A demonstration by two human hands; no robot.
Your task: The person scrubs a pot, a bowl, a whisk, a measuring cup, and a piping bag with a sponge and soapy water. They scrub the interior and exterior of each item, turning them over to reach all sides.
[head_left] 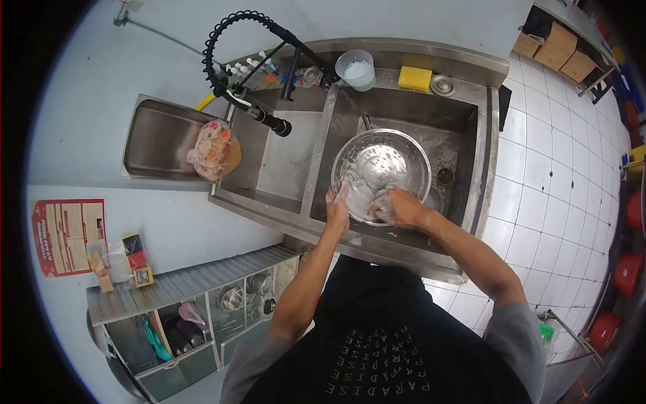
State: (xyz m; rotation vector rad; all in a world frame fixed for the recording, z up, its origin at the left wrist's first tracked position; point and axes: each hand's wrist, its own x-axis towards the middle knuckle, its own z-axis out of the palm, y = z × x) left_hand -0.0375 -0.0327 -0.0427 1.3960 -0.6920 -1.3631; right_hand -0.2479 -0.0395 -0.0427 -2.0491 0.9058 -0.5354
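Note:
A round steel bowl (383, 151) with suds and wet spots inside rests in the right basin of the steel sink (481, 168). At the bowl's left rim is my left hand (338, 207), its fingers closed on the edge with the thumb side inside. Inside the bowl, at the lower right, my right hand (393, 207) is curled and covered in foam; whatever it holds cannot be made out. Under the bowl's upper side a bit of a metal handle shows. The drain hole (445, 176) lies to the right of the bowl.
On the back ledge stand a tub of soapy liquid (359, 70), a yellow sponge (414, 79) and a round metal strainer (442, 85). A black spring faucet (272, 122) hangs over the left basin. Further left, a steel tray (158, 138) holds a filled plastic bag (214, 149).

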